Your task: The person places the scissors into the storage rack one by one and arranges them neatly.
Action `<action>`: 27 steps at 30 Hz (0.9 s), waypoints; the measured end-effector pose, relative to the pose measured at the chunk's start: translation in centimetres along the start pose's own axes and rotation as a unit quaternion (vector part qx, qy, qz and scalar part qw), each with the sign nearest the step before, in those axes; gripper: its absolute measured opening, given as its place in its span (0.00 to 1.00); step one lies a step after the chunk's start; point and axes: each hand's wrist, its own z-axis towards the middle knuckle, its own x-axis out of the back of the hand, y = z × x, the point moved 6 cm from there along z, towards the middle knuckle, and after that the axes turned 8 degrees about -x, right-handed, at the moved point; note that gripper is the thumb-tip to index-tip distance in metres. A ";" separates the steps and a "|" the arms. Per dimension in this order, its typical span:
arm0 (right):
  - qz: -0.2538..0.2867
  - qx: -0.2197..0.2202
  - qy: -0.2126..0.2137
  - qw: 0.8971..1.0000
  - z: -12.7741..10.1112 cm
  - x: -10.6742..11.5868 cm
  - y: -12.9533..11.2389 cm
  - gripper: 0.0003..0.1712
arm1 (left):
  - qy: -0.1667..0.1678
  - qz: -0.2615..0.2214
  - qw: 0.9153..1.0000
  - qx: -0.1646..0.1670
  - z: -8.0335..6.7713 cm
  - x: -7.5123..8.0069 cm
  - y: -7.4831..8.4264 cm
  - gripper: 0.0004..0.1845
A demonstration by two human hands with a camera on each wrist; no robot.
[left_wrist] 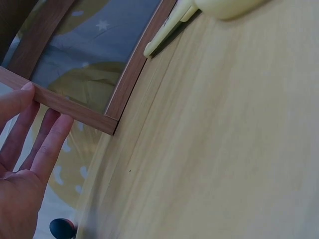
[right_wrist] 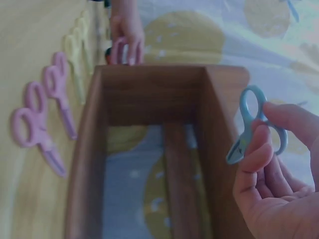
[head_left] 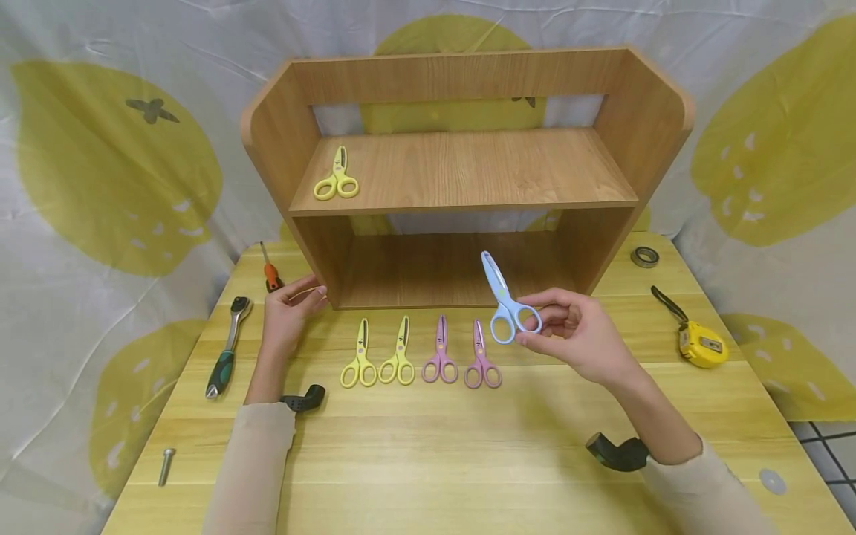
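My right hand (head_left: 543, 324) pinches the handle loops of a pair of blue scissors (head_left: 504, 300), blades pointing up, in front of the lower opening of a wooden shelf unit (head_left: 461, 174). In the right wrist view the blue scissors (right_wrist: 247, 124) sit between thumb and fingers. My left hand (head_left: 301, 296) rests with straight fingers (left_wrist: 47, 142) against the shelf's lower left front corner (left_wrist: 75, 107). One pair of yellow scissors (head_left: 338, 178) lies on the upper shelf. On the table, two yellow pairs (head_left: 380, 355) and two pink pairs (head_left: 461, 357) lie in a row.
A ratchet wrench (head_left: 227, 345), a screwdriver (head_left: 270, 271) and a bolt (head_left: 166, 465) lie at the table's left. A yellow tape measure (head_left: 698, 342), a metal ring (head_left: 645, 257) and a washer (head_left: 772, 481) lie at the right. A lemon-print cloth hangs behind.
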 end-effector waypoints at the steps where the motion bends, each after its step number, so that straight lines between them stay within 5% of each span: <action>1: -0.003 0.010 0.005 1.000 0.2 0.0 -0.8 0.26 | 0.000 0.001 1.000 0.000 0.0 0.0 0.0 0.25; 12: -0.002 0.034 0.051 0.998 3.9 -1.0 -7.7 0.26 | 0.012 0.002 1.000 0.006 0.4 0.5 -1.1 0.25; 27: 0.002 0.053 0.075 0.996 12.2 -4.5 -11.5 0.24 | 0.038 0.002 0.999 -0.011 0.4 0.6 -2.0 0.22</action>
